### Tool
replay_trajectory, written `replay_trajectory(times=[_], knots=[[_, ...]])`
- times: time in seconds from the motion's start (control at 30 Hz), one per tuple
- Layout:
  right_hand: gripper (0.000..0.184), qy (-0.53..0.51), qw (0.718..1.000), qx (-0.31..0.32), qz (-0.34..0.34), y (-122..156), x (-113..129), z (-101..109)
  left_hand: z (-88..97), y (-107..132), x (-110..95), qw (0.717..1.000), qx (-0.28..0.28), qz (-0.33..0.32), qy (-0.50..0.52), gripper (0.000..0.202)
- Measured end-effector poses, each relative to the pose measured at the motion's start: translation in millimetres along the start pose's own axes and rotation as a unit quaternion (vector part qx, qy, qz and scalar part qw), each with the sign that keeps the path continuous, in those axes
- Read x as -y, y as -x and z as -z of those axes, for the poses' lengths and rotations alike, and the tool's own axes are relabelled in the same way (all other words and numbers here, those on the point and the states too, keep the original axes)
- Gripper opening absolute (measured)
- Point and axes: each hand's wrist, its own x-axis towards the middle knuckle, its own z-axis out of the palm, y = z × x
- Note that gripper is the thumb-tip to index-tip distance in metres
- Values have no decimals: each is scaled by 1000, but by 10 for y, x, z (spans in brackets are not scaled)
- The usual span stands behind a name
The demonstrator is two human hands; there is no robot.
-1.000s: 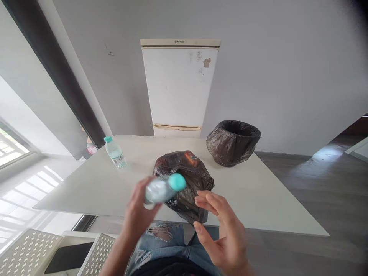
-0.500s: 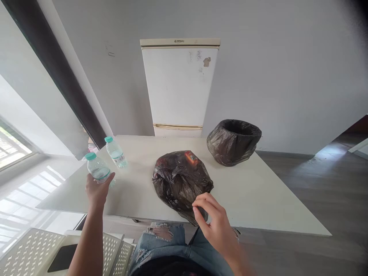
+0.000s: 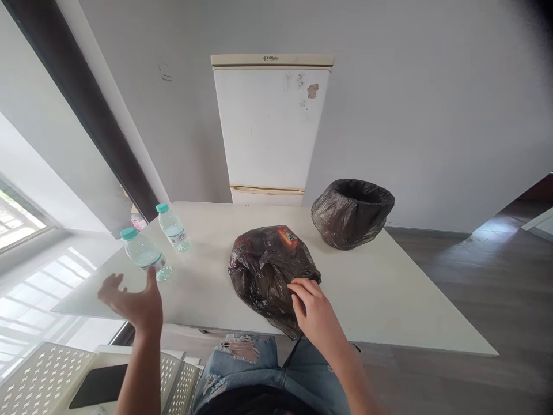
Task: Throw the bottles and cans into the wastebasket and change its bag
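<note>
My left hand (image 3: 135, 301) is open, thumb and fingers spread, just in front of a clear water bottle (image 3: 142, 249) with a green cap, on the left of the white table (image 3: 367, 305). A second clear bottle (image 3: 173, 227) with the same cap stands upright behind it. In the middle lies a dark plastic bag (image 3: 272, 271) with something orange and red showing through. Over its near right side is my right hand (image 3: 311, 305), fingers bent and thumb apart, nothing visible between them. Whether the fingertips touch the plastic is hard to tell.
A bin (image 3: 352, 216) lined with a dark bag stands at the table's back right. Behind the table is a white fridge (image 3: 272, 127) against the grey wall. A perforated pale crate (image 3: 47, 374) with a flat black object (image 3: 99, 385) sits low at front left.
My left hand has let go of the nearer bottle and drawn back towards me, opening. My right hand has moved slightly up and left over the bag.
</note>
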Motion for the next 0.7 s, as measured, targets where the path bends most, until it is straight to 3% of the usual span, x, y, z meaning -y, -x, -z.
replay_trajectory(times=[0.07,0.13,0.23,0.3,0.4,0.53,0.7], knots=[[38,13,1000,11,0,-59,-21,-56,41,238,-224,998,-3,-44,45,51],[44,29,999,41,-3,-142,-30,-112,49,507,-505,985,111,-88,95,44],[53,43,994,96,-2,-322,-25,-141,36,897,-920,924,333,-149,119,47],[59,35,994,104,11,-474,-16,-103,19,1102,-1102,893,396,-185,112,47],[65,35,997,64,25,-702,-11,-1,-35,1283,-1177,874,429,-205,99,45],[66,77,997,-19,3,-881,-56,24,-111,1346,-1080,881,426,-181,101,33],[33,122,992,-12,-38,-856,-189,-215,-33,1365,-1063,884,408,-178,145,31]])
